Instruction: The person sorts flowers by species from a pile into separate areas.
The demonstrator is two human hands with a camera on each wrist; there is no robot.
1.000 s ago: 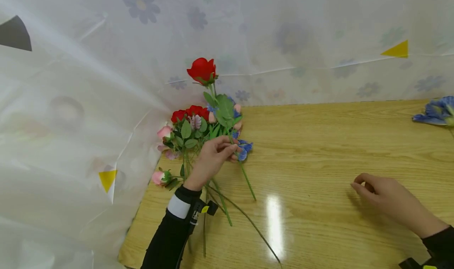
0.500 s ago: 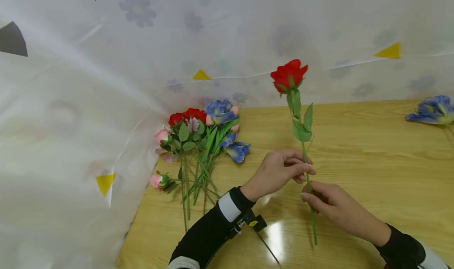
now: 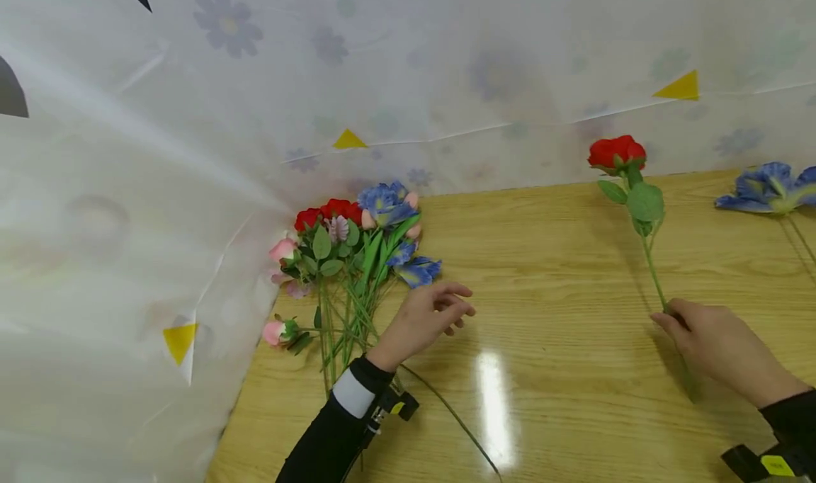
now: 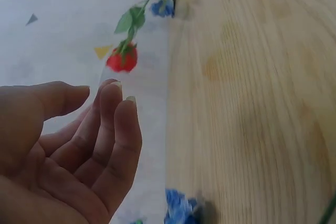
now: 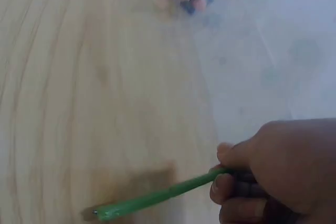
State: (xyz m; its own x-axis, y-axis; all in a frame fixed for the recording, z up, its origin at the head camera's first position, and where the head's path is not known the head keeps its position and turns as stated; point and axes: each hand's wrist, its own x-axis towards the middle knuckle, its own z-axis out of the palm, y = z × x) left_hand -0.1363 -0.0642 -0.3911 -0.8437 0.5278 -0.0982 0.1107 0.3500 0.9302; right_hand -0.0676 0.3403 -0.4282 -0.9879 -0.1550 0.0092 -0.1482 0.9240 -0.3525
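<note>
My right hand (image 3: 720,341) pinches the green stem of a red rose (image 3: 617,153) between thumb and fingers. The bloom points away from me, and the lower stem (image 5: 142,201) sticks out past the fingers in the right wrist view. My left hand (image 3: 423,320) holds nothing, its fingers loosely bent and the thumb apart from them in the left wrist view. It hovers at the right side of a pile of artificial flowers. In that pile lie red roses (image 3: 341,208), pink roses (image 3: 283,249), blue flowers (image 3: 385,203) and green stems (image 3: 350,313) crossing one another.
A single blue flower (image 3: 771,189) lies at the back right of the wooden table (image 3: 542,256). One long thin stem (image 3: 452,412) reaches from the pile toward the front edge. White floral sheeting (image 3: 446,58) rises behind and at the left.
My left hand brought the red rose rightward from the pile, and my right hand took its stem. The left hand let go and returned to the pile; the right hand carried the rose right.
</note>
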